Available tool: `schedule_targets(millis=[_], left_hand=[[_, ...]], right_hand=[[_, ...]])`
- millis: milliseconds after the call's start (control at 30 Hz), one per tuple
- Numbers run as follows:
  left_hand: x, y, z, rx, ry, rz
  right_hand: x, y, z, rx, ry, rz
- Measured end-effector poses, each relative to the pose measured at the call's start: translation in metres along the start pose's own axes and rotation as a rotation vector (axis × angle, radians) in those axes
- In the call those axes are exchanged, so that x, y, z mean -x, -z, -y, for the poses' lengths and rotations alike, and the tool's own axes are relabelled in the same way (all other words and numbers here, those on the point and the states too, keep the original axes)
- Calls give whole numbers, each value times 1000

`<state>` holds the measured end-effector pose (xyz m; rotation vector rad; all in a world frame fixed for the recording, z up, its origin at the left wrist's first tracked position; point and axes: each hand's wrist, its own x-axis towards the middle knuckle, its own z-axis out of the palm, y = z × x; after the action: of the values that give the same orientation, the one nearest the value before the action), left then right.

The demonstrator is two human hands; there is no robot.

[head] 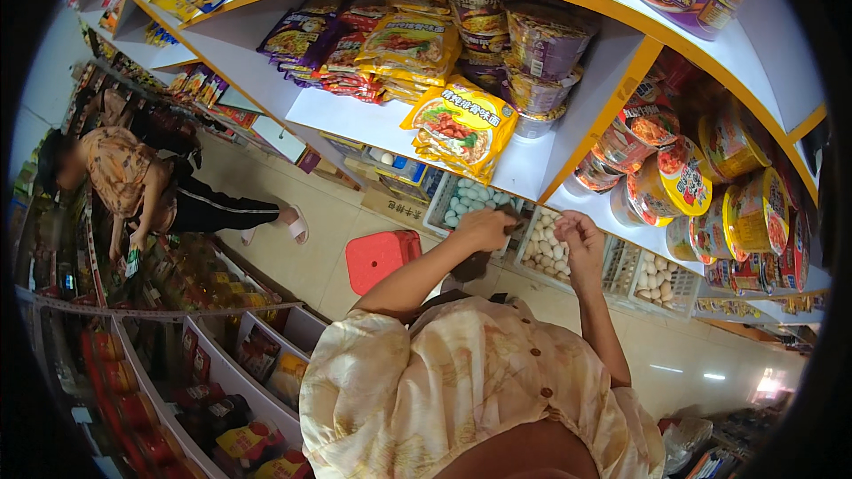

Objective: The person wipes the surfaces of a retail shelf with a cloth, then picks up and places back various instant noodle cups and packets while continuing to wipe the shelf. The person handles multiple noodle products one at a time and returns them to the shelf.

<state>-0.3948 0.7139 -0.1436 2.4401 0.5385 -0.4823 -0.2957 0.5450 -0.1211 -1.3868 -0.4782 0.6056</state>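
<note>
My left hand (489, 229) is closed on a dark brown cloth (471, 267), part of which hangs below the wrist. Just beyond that hand is a crate of pale blue-green eggs (469, 198), low under the shelf. My right hand (583, 247) is raised with its fingers loosely bent, and I see nothing in it. Below and beside it lies a crate of whitish eggs (544, 249). Above both hands, yellow packets of instant noodles (462, 126) lie stacked at the front edge of a white shelf (356, 121).
Cup noodles (546, 46) and bucket noodles (685, 176) fill the shelf bays. Another crate of eggs (655, 279) stands to the right. A red plastic stool (379, 259) is on the tiled floor to the left. Farther left, a person (123, 179) bends over goods. Lower shelving (219, 352) borders the aisle.
</note>
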Motion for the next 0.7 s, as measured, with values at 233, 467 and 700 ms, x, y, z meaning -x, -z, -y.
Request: schedule_targets(millis=[233,467,700], left_hand=[[50,-33,97,950,111,-116],[112,-41,115,1731,151,-541],[144,-45,103,2008,-261,-723]], right_hand=[[-21,-19,54,509,656,-56],[-37,-41,85,576,961,-176],[-57,-54,96,438,1031,-189]])
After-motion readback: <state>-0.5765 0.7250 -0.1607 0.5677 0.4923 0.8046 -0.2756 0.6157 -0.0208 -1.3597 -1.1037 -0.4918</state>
